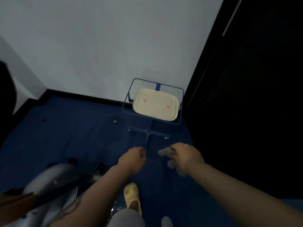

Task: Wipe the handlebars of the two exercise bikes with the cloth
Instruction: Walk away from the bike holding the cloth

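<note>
Cloth (170, 158) gripped in right hand (186, 157) — left hand (133, 158) clenched, holding nothing.

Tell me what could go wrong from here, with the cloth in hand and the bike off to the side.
The room is dim, so dirt on the handlebars may be missed. The blue stand with the cream tray sits just ahead of both hands; a forward step could knock it. The cloth hangs loosely from the right hand, and the exercise bike is low at the left, near the feet.

Two hands (132, 158) (186, 157), one cloth (165, 152), one cream tray (155, 104), one yellow shoe (132, 196)
</note>
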`<state>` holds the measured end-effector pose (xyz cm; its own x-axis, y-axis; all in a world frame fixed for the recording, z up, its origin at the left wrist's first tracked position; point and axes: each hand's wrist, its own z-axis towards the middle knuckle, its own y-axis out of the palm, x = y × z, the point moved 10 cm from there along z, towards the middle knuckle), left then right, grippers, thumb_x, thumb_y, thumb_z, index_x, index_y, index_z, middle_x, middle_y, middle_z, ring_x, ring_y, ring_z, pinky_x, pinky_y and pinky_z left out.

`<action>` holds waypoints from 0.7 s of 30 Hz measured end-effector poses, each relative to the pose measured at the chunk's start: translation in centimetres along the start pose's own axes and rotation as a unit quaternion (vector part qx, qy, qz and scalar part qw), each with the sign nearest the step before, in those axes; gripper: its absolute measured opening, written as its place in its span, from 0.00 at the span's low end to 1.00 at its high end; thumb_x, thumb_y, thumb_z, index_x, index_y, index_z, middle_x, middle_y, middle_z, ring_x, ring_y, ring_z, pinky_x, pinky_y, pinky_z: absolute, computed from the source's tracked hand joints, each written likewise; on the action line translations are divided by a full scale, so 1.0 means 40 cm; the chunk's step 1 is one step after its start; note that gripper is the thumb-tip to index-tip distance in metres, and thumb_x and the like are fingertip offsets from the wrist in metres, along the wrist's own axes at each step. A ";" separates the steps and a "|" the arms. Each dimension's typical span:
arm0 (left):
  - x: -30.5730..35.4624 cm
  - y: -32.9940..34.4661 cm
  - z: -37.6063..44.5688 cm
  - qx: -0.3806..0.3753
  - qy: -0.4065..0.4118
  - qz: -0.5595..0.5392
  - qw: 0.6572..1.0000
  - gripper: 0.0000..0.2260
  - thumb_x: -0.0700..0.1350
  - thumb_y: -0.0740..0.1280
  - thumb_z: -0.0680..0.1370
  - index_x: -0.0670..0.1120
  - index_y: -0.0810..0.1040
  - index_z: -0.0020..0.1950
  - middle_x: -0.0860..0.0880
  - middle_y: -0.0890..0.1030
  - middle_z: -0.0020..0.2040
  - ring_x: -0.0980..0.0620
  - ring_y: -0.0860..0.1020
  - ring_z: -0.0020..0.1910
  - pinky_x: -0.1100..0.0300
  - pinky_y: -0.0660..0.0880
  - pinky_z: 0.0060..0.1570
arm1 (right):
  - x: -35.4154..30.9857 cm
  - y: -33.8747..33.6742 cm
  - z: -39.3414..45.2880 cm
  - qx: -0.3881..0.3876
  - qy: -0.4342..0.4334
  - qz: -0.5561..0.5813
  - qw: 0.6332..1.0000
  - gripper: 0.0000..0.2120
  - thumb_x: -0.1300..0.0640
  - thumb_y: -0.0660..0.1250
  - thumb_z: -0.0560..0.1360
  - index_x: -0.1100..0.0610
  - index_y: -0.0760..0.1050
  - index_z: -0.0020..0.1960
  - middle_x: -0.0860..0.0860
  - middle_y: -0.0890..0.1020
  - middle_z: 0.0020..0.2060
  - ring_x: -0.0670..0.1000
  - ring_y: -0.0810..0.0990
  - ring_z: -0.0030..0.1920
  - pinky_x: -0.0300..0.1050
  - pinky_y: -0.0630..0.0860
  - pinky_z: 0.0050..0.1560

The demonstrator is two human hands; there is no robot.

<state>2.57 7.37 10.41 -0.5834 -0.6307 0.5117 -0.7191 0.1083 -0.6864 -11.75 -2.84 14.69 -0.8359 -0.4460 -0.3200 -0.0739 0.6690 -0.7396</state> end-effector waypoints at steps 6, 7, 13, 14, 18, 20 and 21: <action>0.036 -0.178 0.209 -0.001 0.008 0.033 0.999 0.10 0.45 0.57 0.79 0.45 0.76 0.53 0.48 0.79 0.52 0.48 0.77 0.48 0.55 0.74 0.47 | -0.046 -0.139 0.183 0.053 0.016 0.017 0.998 0.12 0.59 0.66 0.75 0.56 0.74 0.59 0.51 0.77 0.57 0.51 0.77 0.55 0.43 0.74 0.51; 0.045 -0.197 0.236 -0.005 0.007 0.037 0.999 0.10 0.45 0.57 0.79 0.44 0.76 0.51 0.47 0.79 0.50 0.47 0.77 0.47 0.55 0.73 0.45 | -0.049 -0.160 0.206 0.058 0.022 0.028 0.998 0.11 0.59 0.64 0.76 0.56 0.74 0.58 0.52 0.77 0.55 0.52 0.77 0.54 0.43 0.73 0.49; 0.085 -0.271 0.413 0.000 0.000 0.028 1.000 0.11 0.45 0.57 0.78 0.44 0.76 0.52 0.47 0.80 0.52 0.47 0.77 0.49 0.50 0.76 0.52 | -0.063 -0.294 0.434 0.117 -0.001 -0.009 0.993 0.10 0.55 0.59 0.79 0.56 0.75 0.58 0.55 0.80 0.53 0.56 0.79 0.52 0.46 0.72 0.47; 0.089 -0.282 0.440 0.003 -0.005 0.026 1.000 0.11 0.45 0.57 0.78 0.44 0.77 0.53 0.47 0.80 0.53 0.47 0.78 0.50 0.49 0.76 0.52 | -0.059 -0.306 0.478 0.112 -0.001 0.001 0.994 0.10 0.56 0.59 0.80 0.57 0.75 0.57 0.55 0.80 0.52 0.57 0.79 0.52 0.45 0.71 0.46; 0.085 -0.298 0.544 0.005 -0.043 0.002 0.999 0.12 0.47 0.58 0.78 0.47 0.76 0.57 0.47 0.80 0.55 0.46 0.77 0.52 0.47 0.76 0.53 | -0.084 -0.336 0.651 0.089 -0.044 0.006 0.995 0.07 0.59 0.61 0.78 0.57 0.77 0.52 0.55 0.81 0.51 0.56 0.80 0.49 0.46 0.77 0.46; 0.074 -0.293 0.593 0.000 -0.066 -0.006 0.998 0.13 0.47 0.58 0.77 0.48 0.76 0.58 0.47 0.79 0.56 0.46 0.77 0.53 0.48 0.76 0.53 | -0.096 -0.347 0.731 0.086 -0.049 -0.006 0.995 0.08 0.60 0.62 0.76 0.49 0.77 0.48 0.54 0.80 0.52 0.56 0.79 0.50 0.47 0.77 0.48; 0.071 -0.291 0.613 -0.001 -0.074 -0.008 0.997 0.13 0.47 0.58 0.78 0.49 0.76 0.60 0.47 0.78 0.58 0.46 0.76 0.54 0.48 0.76 0.54 | -0.106 -0.344 0.768 0.074 -0.064 -0.001 0.995 0.11 0.61 0.62 0.76 0.45 0.76 0.45 0.54 0.80 0.52 0.56 0.79 0.50 0.48 0.78 0.49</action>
<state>18.56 -14.53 7.17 -0.5101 -0.7384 0.4411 -0.7292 0.0994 -0.6770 9.51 -28.41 8.03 -0.7590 -0.5262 -0.3834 0.0128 0.5767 -0.8169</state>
